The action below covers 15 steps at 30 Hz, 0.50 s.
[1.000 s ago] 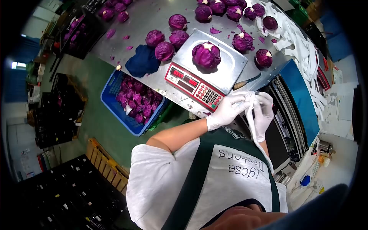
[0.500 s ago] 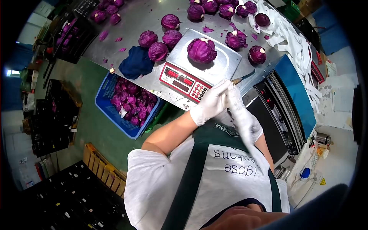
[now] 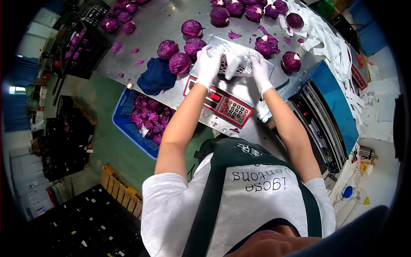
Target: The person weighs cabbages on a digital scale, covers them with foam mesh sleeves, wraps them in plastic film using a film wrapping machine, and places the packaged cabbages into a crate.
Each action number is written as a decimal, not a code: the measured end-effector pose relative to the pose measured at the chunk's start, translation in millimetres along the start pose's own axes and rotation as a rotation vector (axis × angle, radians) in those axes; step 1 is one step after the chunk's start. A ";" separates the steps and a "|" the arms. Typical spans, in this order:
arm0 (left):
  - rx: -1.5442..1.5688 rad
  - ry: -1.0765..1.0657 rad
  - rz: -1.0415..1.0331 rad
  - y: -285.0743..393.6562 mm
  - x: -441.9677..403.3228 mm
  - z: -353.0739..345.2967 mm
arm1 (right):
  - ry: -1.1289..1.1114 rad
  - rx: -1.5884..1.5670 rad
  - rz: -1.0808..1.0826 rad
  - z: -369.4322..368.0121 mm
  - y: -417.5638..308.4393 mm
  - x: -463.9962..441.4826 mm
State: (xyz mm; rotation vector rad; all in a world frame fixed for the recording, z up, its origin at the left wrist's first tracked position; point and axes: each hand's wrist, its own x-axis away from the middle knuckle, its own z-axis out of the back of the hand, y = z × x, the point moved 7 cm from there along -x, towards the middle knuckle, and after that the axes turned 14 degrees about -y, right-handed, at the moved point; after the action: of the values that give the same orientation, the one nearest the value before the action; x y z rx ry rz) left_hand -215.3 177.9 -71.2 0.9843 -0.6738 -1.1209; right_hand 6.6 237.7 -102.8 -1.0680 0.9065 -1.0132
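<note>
Over the metal scale plate, my gloved left hand grips the left side of a white mesh net. My gloved right hand grips the net's right side. The net is stretched between both hands over a purple cabbage, which shows only darkly through the mesh. The red scale panel lies just below, partly behind my left wrist. A knife lies right of the scale, its handle hidden by my right wrist.
Purple cabbages and loose leaves lie on the metal table, with a dark blue cloth. White nets are heaped at right, near a blue machine. A blue crate of leaves stands below the table edge.
Both hands have moved up from near my chest to the scale and spread apart. The white net, earlier bunched between them, is now open over the cabbage.
</note>
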 end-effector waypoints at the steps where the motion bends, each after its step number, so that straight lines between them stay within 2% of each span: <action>1: 0.005 -0.090 0.019 -33.5 -16.3 -19.3 | -0.049 -0.023 -0.085 -13.0 10.9 -11.0; 2: 0.008 -0.181 0.038 -66.6 -31.7 -38.6 | -0.187 0.034 -0.394 -24.8 38.9 -15.0; 3: 0.010 -0.271 0.057 -99.1 -46.2 -57.6 | -0.154 -0.039 -0.353 -27.0 -0.1 -1.3; 5: 0.079 -0.371 0.062 -53.5 0.3 -47.1 | -0.160 -0.152 -0.085 -25.1 12.0 7.3; 6: 0.116 -0.423 0.068 -30.7 29.3 -43.0 | -0.189 -0.127 -0.131 -19.8 3.6 22.2; 7: 0.448 -0.504 0.115 -40.2 48.6 -54.8 | -0.223 -0.087 -0.082 -14.2 -1.0 38.5; 8: 0.773 -0.561 0.194 -49.3 68.7 -66.2 | -0.300 -0.014 -0.170 -7.8 -8.7 55.6; 9: 1.145 -0.587 0.274 -48.1 91.8 -72.0 | -0.231 -0.086 -0.069 -2.2 -14.3 73.1; 10: 1.506 -0.579 0.388 -46.8 115.3 -77.4 | -0.342 -0.059 -0.254 4.3 -6.4 89.6; 12: 1.692 -0.581 0.503 -19.4 162.7 -72.1 | -0.247 -0.194 -0.274 8.7 -42.6 123.3; 13: 1.777 -0.616 0.545 -18.3 179.4 -79.6 | -0.194 -0.468 -0.342 12.0 -38.3 139.7; 14: 1.796 -0.614 0.533 -32.3 193.3 -85.7 | -0.169 -0.286 -0.202 20.0 -32.7 151.3; 15: 1.874 -0.676 0.383 -13.6 190.7 -86.0 | -0.149 -0.709 -0.331 20.2 -38.6 163.6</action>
State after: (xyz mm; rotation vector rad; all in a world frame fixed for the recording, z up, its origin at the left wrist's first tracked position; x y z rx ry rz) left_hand -87.0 21.5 -126.1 1.8030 -2.5405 -0.1336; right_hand 64.2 80.6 -76.8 -1.9131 1.0127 -0.8722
